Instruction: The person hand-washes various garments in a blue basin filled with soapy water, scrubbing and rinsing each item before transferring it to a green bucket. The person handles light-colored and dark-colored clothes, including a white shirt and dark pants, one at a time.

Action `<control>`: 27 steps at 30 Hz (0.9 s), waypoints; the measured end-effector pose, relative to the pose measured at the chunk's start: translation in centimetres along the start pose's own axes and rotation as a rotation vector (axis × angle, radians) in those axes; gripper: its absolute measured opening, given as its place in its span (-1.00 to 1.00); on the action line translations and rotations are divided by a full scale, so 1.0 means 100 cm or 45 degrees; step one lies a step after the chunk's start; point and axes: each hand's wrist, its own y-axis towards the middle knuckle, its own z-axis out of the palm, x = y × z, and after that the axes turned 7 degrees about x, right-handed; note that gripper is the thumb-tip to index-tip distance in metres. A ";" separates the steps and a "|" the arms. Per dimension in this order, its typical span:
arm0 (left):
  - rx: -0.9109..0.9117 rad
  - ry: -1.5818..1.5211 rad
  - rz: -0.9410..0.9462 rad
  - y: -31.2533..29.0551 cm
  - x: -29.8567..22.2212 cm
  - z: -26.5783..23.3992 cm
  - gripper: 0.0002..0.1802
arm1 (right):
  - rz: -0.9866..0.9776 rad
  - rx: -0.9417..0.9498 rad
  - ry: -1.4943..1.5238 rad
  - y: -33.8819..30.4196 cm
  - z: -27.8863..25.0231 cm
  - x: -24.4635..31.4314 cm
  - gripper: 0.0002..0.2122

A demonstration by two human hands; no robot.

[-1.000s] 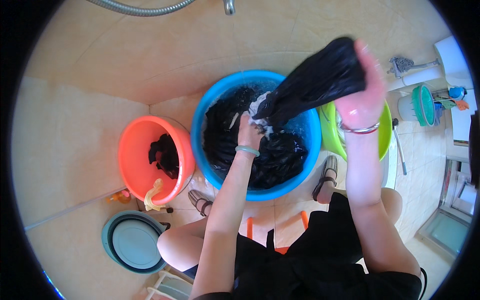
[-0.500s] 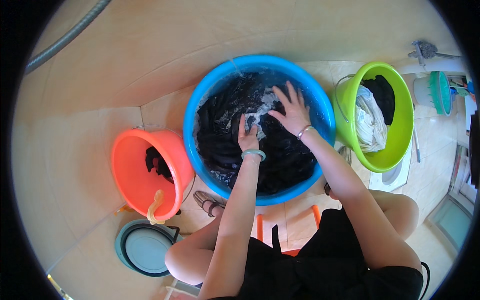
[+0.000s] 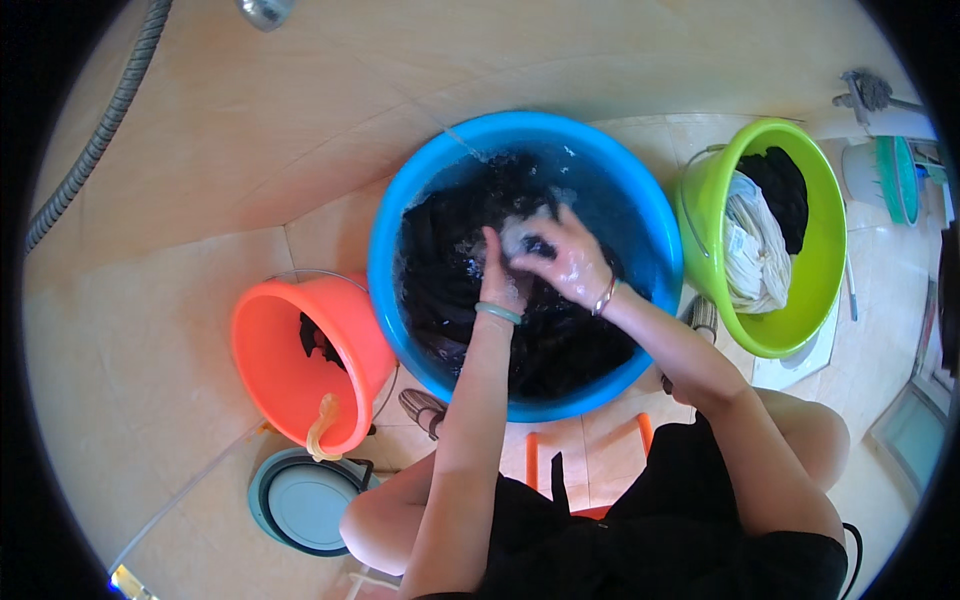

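Observation:
In front of me stands a large blue basin [image 3: 385, 340] holding water and dark, soaked clothes [image 3: 440, 250]. My left hand [image 3: 503, 278], wrist ringed by a pale green bangle, is low over the clothes. Its thumb points up, while its other fingers are mostly hidden. Close beside it my right hand [image 3: 572, 262], wearing a silver bracelet, curls its fingers inward. A blurred, whitish patch [image 3: 522, 236] lies between the two hands; whether it is cloth or foam I cannot make out. Both hands are wet.
An orange bucket [image 3: 268, 345] with dark cloth inside tilts at the left; a green bucket [image 3: 830, 290] with white and black clothes stands right. Below the orange bucket is a grey-green folding basin [image 3: 262, 510]. A grey hose [image 3: 110, 120] and a shower head [image 3: 265, 10] hang upper left.
My right hand has moved down and left toward my left hand, its spread fingers now curled. The view has shifted, bringing the shower head into sight.

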 end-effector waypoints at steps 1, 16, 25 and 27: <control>0.150 -0.164 -0.045 0.000 -0.004 -0.017 -0.40 | -0.128 0.148 0.044 -0.005 -0.006 0.027 -0.67; -0.019 -0.197 0.147 -0.061 0.009 0.016 -0.49 | -0.363 -0.096 -0.159 -0.043 0.003 0.132 -0.63; -0.149 -0.032 0.450 -0.059 0.024 0.017 -0.61 | -0.182 -0.169 -0.062 0.008 0.012 0.052 -0.82; -0.502 0.099 0.168 -0.061 0.011 0.049 -0.63 | 0.191 0.017 -0.381 0.019 -0.017 -0.001 -0.81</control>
